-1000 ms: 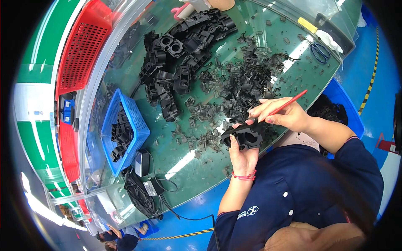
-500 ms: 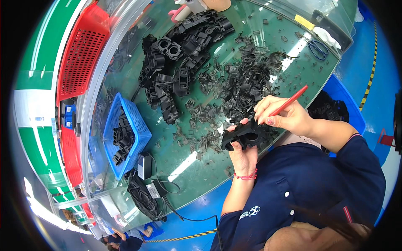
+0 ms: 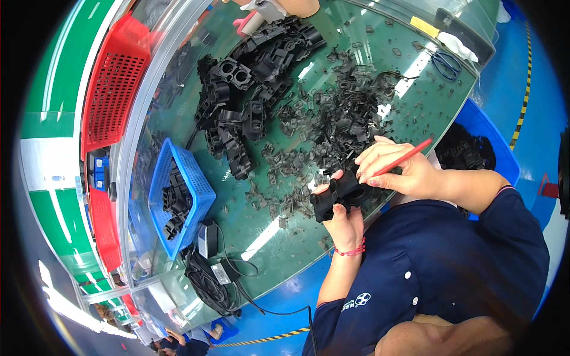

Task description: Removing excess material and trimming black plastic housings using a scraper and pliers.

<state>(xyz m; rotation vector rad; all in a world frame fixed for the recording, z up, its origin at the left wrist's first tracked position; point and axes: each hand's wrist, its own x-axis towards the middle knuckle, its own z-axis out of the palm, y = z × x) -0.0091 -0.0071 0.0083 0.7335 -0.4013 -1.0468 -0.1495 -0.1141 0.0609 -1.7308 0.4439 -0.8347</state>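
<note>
My left hand, with a pink-red bracelet at its wrist, grips a black moulded plastic part near the table's front edge. The thumb lies on its near side and fingertips show at its far side. In my right hand is a slim red pen-shaped tool, its back end pointing up and right. The tool's tip is hidden by the fingers, right at the part's edge. Just beyond both hands lies a heap of black plastic scraps. Farther left is a pile of larger black moulded parts.
A blue basket with black parts stands left, beside a black power adapter and cable. Blue-handled scissors and a dark tray lie far right. A blue bin sits beyond the right edge. Red baskets stand behind the clear partition.
The black part has been turned in my left hand, showing a different side. My right hand has shifted slightly left and down, with the red tool lying flatter.
</note>
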